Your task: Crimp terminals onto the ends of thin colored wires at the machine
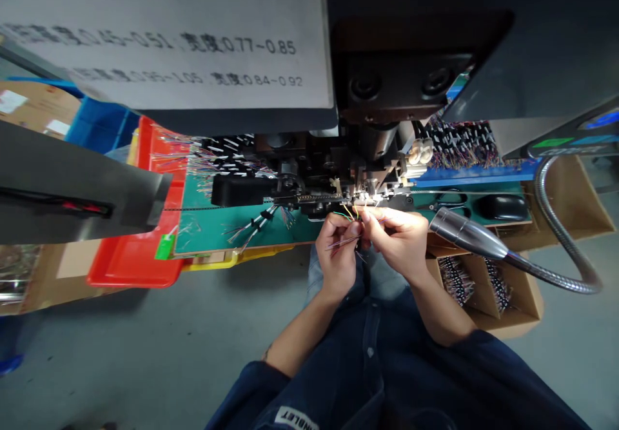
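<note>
At the centre of the frame, a small bundle of thin coloured wires (343, 242) is being grasped just in front of the lit machine (333, 159): the bundle is being pinched between the thumb and fingers of the left hand (338, 256), while a yellow strand (358, 211) is seemingly being pinched by the right hand (400, 233). At the lower right, a cardboard box (525, 317) is being divided by a partition, with banded wire harnesses (454, 280) being held on both sides of it. Similar harnesses are being carried in a blue tray (483, 173) at the right. At the left, a red tray (130, 269) is being partly covered by the green bench (193, 240), and wire ends from a pile (222, 149) are being spread over its upper part. A wire cluster (264, 219) is being supported by the bench. Clear items (17, 274), too blurred to name, are being held in a carton (41, 296) at the left edge. The contents of a blue bin (99, 120), upper left, are being hidden.
</note>
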{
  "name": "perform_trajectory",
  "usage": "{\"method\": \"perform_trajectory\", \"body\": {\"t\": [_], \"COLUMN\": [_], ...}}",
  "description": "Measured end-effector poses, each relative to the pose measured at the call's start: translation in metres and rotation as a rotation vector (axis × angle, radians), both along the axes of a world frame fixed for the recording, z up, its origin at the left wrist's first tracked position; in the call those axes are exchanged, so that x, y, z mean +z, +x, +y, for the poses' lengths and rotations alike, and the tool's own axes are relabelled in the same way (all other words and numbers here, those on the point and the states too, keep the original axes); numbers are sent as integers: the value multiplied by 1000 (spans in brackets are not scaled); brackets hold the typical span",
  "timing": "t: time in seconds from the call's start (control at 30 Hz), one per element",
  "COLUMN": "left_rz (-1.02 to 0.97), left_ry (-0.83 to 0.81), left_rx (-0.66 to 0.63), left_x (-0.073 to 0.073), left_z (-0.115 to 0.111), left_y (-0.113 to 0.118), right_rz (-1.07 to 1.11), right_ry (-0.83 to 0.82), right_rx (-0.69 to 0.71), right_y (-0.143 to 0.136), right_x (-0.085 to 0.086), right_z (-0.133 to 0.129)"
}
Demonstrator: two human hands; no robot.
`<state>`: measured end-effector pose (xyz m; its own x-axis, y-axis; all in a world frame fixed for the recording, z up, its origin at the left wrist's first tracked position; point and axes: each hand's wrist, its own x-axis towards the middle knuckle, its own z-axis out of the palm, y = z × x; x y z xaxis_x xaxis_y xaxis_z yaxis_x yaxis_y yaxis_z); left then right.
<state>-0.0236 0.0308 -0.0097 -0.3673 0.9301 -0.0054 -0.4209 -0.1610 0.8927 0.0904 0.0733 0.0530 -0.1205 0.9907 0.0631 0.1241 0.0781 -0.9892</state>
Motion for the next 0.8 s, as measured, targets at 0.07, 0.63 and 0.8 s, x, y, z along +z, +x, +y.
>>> {"method": "perform_trajectory", "body": {"t": [0.07, 0.63, 0.8], "left_rz": [-4, -64, -47], "left_ry": [-2, -2, 10], "left_rx": [13, 32, 52], "left_x": [0, -5, -3], "left_z": [0, 1, 3], "left_y": [1, 5, 5], "right_rz": [20, 407, 452], "right_ry": [-19, -344, -356], "right_rx": [-1, 95, 57], "right_y": [0, 1, -5], "right_x": [-3, -22, -22], "right_z": [0, 6, 7]}}
